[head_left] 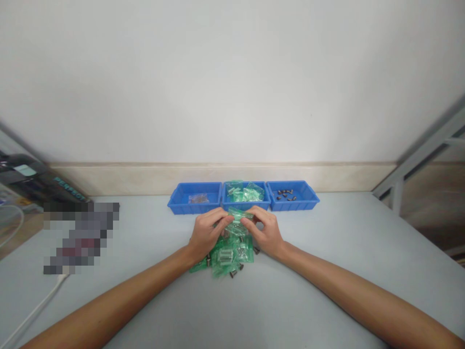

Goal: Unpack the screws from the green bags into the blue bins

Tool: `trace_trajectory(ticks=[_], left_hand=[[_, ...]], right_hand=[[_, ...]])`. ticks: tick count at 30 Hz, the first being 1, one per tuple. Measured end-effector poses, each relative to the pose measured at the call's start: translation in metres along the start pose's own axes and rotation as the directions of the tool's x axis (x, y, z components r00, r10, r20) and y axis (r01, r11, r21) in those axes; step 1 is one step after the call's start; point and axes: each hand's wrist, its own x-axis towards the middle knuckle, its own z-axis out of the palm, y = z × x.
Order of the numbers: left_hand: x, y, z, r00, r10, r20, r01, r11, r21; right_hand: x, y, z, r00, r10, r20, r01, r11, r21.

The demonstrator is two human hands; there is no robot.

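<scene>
Between my two hands is a clear plastic bag with a green tint [238, 228], pinched near its upper edge. My left hand [209, 230] grips its left side with thumb and fingers. On the right side, my right hand [264, 229] holds it the same way. Below the hands lies a pile of green-tinted plastic bags [224, 259], some with small parts inside. Small dark metal pieces, which look like screws or bolts [233, 273], lie loose around the pile. Whether the held bag contains anything is hard to make out.
Three blue trays stand in a row: the left tray [174, 206] holds a small clear packet, the middle tray [267, 202] green-tinted bags, the right tray [308, 198] several dark metal pieces. At left are a blurred-out object [83, 240] with a white cable [39, 303] and a black bag [39, 184].
</scene>
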Motion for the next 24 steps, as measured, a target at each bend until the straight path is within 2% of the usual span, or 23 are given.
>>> trace_trajectory(ticks=[6,24], left_hand=[[-0.0003,0.0005,0.0002,0.999,0.004,-0.036,-0.004,1.0,0.003],[-0.0006,0.0019,0.0001,1.0,0.007,0.018,-0.008,0.999,0.047]], right_hand=[[-0.0003,0.0023,-0.0001,0.999,0.001,-0.045,0.0,0.999,0.038],[0.0011,-0.0036,-0.0022,1.0,0.017,0.007,-0.017,0.999,0.043]])
